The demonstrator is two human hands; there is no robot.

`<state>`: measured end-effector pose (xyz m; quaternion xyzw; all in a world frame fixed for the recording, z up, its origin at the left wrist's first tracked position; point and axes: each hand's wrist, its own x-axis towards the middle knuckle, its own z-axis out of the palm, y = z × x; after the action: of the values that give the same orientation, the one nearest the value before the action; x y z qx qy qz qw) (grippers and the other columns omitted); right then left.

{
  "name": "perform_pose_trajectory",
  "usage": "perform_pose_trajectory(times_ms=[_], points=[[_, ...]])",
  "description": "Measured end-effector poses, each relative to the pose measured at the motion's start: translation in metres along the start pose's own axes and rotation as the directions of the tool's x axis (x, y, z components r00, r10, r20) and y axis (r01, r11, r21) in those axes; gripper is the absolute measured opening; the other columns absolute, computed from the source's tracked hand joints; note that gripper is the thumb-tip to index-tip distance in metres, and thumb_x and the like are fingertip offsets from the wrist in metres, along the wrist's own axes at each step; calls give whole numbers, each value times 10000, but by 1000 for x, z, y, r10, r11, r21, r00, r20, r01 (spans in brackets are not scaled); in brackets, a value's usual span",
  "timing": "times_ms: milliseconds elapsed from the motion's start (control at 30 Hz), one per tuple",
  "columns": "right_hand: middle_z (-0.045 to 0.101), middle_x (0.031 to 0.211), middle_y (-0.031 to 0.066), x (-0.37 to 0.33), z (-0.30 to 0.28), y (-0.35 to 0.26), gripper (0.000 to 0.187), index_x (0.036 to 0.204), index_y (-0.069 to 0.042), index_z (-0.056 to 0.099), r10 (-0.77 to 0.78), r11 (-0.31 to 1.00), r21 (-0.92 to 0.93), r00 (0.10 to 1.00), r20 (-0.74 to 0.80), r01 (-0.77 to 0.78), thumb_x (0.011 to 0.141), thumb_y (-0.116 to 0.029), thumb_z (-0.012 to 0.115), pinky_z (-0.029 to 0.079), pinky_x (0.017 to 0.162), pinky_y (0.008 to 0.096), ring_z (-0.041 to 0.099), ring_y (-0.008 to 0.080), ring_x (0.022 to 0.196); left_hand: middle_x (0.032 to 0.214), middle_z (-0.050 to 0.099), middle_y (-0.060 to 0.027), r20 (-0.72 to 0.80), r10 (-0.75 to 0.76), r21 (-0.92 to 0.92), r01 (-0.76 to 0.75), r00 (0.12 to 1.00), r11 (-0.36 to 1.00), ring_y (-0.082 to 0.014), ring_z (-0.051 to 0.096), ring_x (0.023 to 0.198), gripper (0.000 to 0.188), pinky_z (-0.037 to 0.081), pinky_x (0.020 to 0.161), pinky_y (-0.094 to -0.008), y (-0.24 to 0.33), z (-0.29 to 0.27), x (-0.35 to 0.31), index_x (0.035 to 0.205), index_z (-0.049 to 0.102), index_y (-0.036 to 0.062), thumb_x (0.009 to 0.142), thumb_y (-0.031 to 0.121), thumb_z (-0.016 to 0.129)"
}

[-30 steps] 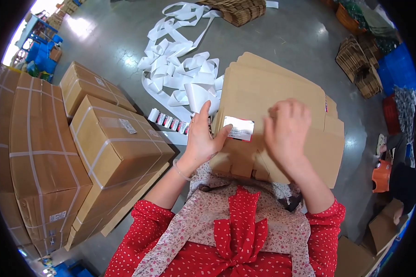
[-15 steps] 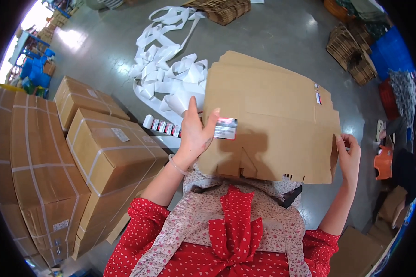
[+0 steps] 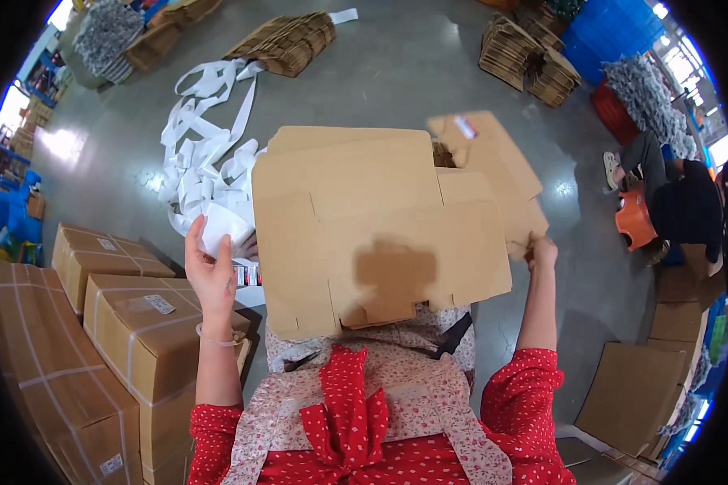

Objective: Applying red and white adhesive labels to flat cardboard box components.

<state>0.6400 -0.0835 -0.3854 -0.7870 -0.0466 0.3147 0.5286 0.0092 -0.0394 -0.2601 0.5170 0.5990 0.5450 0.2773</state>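
A stack of flat brown cardboard box blanks [image 3: 364,178] lies across my lap. My right hand [image 3: 540,250] is closed on the near corner of a single cardboard blank [image 3: 493,158] off the stack's right side. That blank is tilted and blurred, with a small label [image 3: 465,127] near its far end. My left hand [image 3: 210,279] is raised at the stack's left edge, thumb and forefinger apart, with nothing visible between them. Beside its fingertips is white strip paper [image 3: 226,226]. A strip of red-and-black labels [image 3: 249,276] shows past the wrist, partly covered by the stack.
A heap of white paper strip [image 3: 206,153] trails over the floor ahead. Strapped cartons [image 3: 129,315] stand at my left. Bundled cardboard [image 3: 287,44] lies farther off, more [image 3: 526,61] at far right. A person [image 3: 683,202] is at the right beside an orange stool [image 3: 636,220].
The labelled top blank has moved off the stack to the right, in my right hand. My left hand has drawn back left from the cardboard, and the label at its thumb no longer shows there.
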Motion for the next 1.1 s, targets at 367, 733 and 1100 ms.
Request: perform_pose_trajectory(times_ms=[367,733,1100], points=[[614,1066,50,-337,147,-151,325,1233,-28,563,-663,703,348,394,637,620,914,-58,621,462,838,227,565,92,902,1100,611,-103,19,186,-139,-182,982,973,-113,586,936,448,489,797,-253,86,5,28,1402,407,36,985,80,562],[684,927,108,-441,231,-108,186,1061,35,677,-757,466,617,-76,649,634,877,2,674,527,756,288,651,162,836,914,657,-42,50,92,-303,-73,995,950,-64,578,838,272,482,755,-224,133,-22,31,1229,571,-1,1012,163,558],[620,1027,122,-455,232,-85,175,1011,-16,719,-757,103,488,-250,603,867,837,-36,710,490,802,329,618,232,900,992,669,-68,259,-55,-376,154,964,914,-95,601,892,538,481,818,-245,107,-40,21,1178,645,-40,1063,422,394]])
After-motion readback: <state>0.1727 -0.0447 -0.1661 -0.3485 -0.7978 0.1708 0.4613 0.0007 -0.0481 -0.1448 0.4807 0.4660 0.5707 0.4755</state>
